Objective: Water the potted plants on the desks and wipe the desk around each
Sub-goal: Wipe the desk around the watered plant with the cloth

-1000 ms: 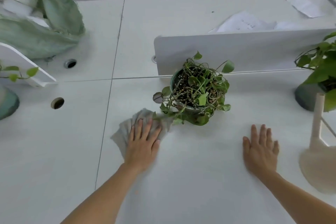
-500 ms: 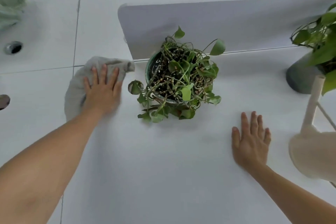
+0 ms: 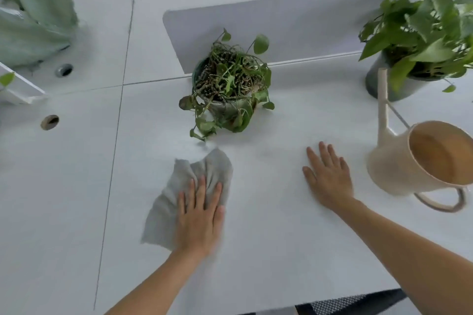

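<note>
Pressing grey cloth (image 3: 169,202) flat to desk (image 3: 256,258) under left hand (image 3: 199,215), fingers straight, slightly spread, pointing at potted plant (image 3: 227,84) straight ahead. Long axis of cloth toward pot, far edge just short of trailing leaves. Right hand (image 3: 329,176) flat front-right of pot, fingers close together, idle. Since 0.5 s back: cloth gone from pot's left to its front.

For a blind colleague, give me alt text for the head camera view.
A person's left hand presses a grey cloth flat on a white desk in front of a small potted plant; the right hand rests flat beside a cream watering can.
</note>
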A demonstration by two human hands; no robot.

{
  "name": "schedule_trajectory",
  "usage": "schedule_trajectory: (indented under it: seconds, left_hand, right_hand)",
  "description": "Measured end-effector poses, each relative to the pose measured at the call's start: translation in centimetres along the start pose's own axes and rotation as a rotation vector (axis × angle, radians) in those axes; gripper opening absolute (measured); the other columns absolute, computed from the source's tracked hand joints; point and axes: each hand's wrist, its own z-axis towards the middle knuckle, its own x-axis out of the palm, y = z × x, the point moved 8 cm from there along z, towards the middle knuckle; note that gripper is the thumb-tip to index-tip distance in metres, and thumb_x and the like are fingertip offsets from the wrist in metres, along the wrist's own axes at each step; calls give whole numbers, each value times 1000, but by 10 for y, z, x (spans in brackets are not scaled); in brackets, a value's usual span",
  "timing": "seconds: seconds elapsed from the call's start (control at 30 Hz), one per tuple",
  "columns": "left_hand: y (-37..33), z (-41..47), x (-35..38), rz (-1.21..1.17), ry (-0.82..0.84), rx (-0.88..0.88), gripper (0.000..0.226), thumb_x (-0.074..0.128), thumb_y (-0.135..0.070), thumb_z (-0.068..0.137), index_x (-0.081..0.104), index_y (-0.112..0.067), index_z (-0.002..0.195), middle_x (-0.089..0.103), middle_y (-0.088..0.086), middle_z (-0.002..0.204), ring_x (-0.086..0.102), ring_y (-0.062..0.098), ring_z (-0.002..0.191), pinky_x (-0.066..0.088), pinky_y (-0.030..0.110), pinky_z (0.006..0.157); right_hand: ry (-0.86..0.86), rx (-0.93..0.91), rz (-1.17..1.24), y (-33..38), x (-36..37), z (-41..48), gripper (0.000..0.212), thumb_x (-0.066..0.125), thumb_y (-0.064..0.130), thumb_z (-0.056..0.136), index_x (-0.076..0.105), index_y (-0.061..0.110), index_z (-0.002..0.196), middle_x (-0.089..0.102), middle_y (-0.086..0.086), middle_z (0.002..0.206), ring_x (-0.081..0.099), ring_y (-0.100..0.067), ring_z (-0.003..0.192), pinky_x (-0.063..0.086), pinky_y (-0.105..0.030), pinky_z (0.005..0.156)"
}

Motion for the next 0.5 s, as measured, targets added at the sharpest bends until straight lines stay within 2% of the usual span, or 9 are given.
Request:
schedule_trajectory:
  seconds: [0.07, 0.17, 0.23, 0.3, 0.37, 0.4, 0.43, 0.5]
  left_hand:
    - [-45, -29, 11, -7, 30, 52, 56, 8, -47, 101, 25, -28, 152, 24, 9, 159, 12, 31, 147, 16, 53, 114]
    - [-101, -51, 21, 12, 93, 91, 56, 9, -47, 101, 28, -29, 151, 24, 9, 159, 12, 32, 147, 14, 53, 114]
    - [-128, -58, 24, 35, 105, 111, 55, 11, -46, 102, 31, -29, 150, 28, 10, 157, 14, 33, 146, 10, 51, 115]
    - [-150, -60, 30, 42, 134, 140, 52, 17, -44, 101, 37, -29, 146, 36, 11, 153, 19, 34, 143, 8, 49, 114]
    - [-180, -69, 35, 62, 223, 192, 51, 13, -44, 101, 39, -31, 142, 42, 10, 150, 20, 33, 142, 6, 46, 113]
    - [-195, -73, 34, 74, 252, 218, 54, 7, -46, 101, 38, -33, 143, 39, 9, 152, 14, 32, 144, 3, 44, 113]
    - [-208, -77, 34, 70, 275, 245, 59, 0, -49, 98, 33, -36, 146, 27, 7, 158, 3, 31, 147, -2, 42, 115]
    - [-233, -83, 35, 50, 274, 315, 66, -7, -52, 90, 14, -41, 151, -6, 1, 163, -19, 27, 146, -11, 40, 117]
  right_hand:
    - [25, -57, 47, -14, 10, -47, 73, 5, 51, 92, 25, 26, 158, 9, -3, 168, 4, -22, 155, 7, -40, 123]
    - [-7, -116, 196, -47, 15, -110, 50, 31, 37, 103, 49, 21, 147, 27, -1, 163, 18, -20, 153, 16, -35, 121]
    - [16, -105, 300, -74, 8, -141, 37, 46, 26, 105, 59, 19, 139, 40, 3, 156, 29, -18, 149, 22, -29, 117]
    - [-15, 33, 447, -105, -7, -160, 33, 50, 24, 103, 64, 18, 133, 62, 1, 137, 54, -20, 132, 39, -28, 105]
    - [-72, 229, 627, -143, -27, -180, 31, 50, 27, 103, 68, 18, 126, 75, 2, 107, 69, -17, 100, 49, -32, 88]
    - [-107, 312, 730, -161, -37, -188, 29, 49, 27, 103, 70, 17, 121, 75, 4, 95, 70, -14, 90, 52, -36, 85]
    - [-142, 386, 817, -177, -45, -194, 28, 48, 27, 103, 71, 15, 115, 75, 5, 88, 71, -13, 84, 54, -41, 86]
    - [-201, 496, 931, -201, -63, -199, 30, 48, 33, 103, 72, 14, 101, 74, 3, 86, 71, -15, 80, 55, -48, 88]
